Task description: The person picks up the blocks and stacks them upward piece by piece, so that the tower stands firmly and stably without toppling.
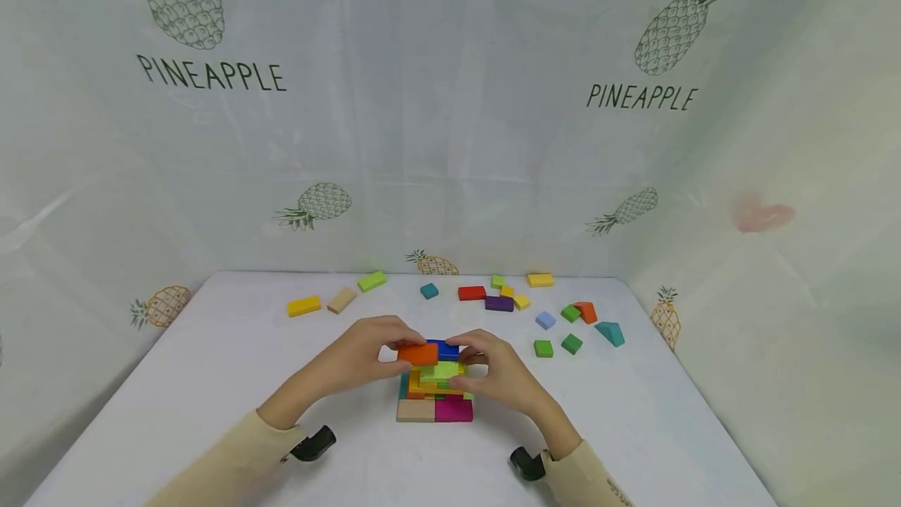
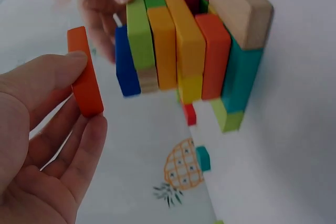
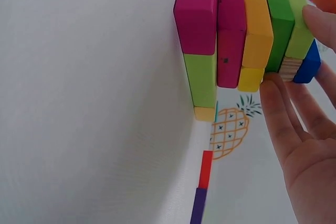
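Observation:
My left hand [image 1: 369, 350] pinches an orange block [image 1: 418, 354] between thumb and fingertips. In the left wrist view, that orange block [image 2: 85, 74] is apart from the tower. The layered tower of coloured blocks [image 1: 436, 386] stands in front of me, with a natural wood block [image 1: 415, 411] and a magenta block [image 1: 454, 411] at its base. A blue block [image 1: 447, 350] lies on top, behind a light green block [image 1: 438, 372]. Around the tower's upper right side is my right hand [image 3: 310, 150], fingertips at the green block [image 3: 278, 30] and thumb near the light green block.
Several loose blocks lie along the table's back, including a yellow block [image 1: 304, 306], a red block [image 1: 472, 293] and a purple block [image 1: 499, 303]. A teal triangular block [image 1: 610, 332] is farther right. A pineapple-printed sheet [image 1: 450, 139] hangs behind the white table [image 1: 281, 366].

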